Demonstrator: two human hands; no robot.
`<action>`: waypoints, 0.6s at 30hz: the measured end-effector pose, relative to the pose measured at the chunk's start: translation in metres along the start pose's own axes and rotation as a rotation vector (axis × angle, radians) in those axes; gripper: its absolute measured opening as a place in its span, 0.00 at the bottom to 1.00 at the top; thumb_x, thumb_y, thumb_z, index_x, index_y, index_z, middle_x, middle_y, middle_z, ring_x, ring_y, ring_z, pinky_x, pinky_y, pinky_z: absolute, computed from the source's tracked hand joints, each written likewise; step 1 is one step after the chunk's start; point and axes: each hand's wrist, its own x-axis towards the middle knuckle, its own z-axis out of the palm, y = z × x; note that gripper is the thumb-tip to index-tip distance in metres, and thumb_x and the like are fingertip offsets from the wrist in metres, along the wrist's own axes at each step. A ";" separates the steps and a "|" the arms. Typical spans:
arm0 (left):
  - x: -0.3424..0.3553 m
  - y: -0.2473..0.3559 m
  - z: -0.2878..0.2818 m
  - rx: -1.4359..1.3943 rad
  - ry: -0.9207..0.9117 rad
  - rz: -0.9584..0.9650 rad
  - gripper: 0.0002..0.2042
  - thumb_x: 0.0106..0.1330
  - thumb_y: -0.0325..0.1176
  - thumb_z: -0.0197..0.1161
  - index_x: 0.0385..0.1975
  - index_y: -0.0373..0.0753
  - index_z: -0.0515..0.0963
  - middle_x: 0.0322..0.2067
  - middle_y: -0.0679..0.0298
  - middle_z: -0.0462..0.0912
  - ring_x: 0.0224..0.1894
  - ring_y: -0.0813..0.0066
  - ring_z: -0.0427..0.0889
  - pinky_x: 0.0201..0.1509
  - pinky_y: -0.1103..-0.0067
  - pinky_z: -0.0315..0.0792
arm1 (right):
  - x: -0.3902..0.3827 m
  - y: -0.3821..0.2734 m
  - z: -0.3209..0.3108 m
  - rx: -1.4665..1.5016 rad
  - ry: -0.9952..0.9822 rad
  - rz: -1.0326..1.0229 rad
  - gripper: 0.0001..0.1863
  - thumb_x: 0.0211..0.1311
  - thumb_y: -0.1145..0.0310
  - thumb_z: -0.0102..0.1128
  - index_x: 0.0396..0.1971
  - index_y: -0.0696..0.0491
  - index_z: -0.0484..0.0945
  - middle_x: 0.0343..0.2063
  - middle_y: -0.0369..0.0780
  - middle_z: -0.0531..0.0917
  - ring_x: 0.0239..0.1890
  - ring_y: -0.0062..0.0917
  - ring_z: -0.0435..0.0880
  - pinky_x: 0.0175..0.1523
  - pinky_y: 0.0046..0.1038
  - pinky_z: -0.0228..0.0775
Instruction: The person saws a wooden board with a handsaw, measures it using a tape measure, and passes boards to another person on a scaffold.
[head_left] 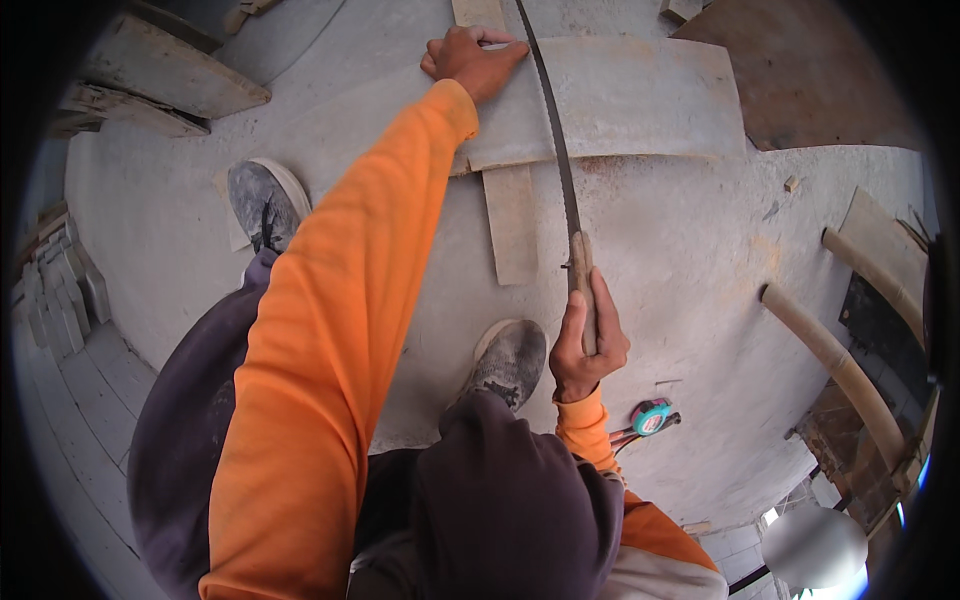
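Note:
My right hand (pixel 590 342) is closed round the wooden handle of a handsaw (pixel 556 130). The saw's long, narrow, dark toothed blade stretches away from me across a pale wide board (pixel 640 105). My left hand (pixel 474 62), at the end of an outstretched orange sleeve, is on the far part of the board, left of the blade. Its fingers are bent and closed against the board, with one digit reaching close beside the blade. A narrow wooden strip (pixel 512 225) lies under the board and sticks out toward me. How deep the blade sits in the board cannot be made out.
My shoes (pixel 268 203) stand on the grey floor, left of the saw. A teal tape measure (pixel 651 416) lies near my right forearm. Brown sheet (pixel 810 75) lies at far right, bamboo poles (pixel 835 360) at right, and thick planks (pixel 165 70) at far left.

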 end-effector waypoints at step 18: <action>0.004 0.003 -0.004 -0.060 -0.010 -0.088 0.20 0.52 0.59 0.72 0.38 0.54 0.88 0.58 0.49 0.75 0.68 0.51 0.55 0.75 0.65 0.48 | -0.007 -0.023 -0.002 -0.051 -0.054 0.022 0.19 0.60 0.81 0.65 0.52 0.65 0.81 0.42 0.53 0.88 0.34 0.33 0.92 0.37 0.24 0.80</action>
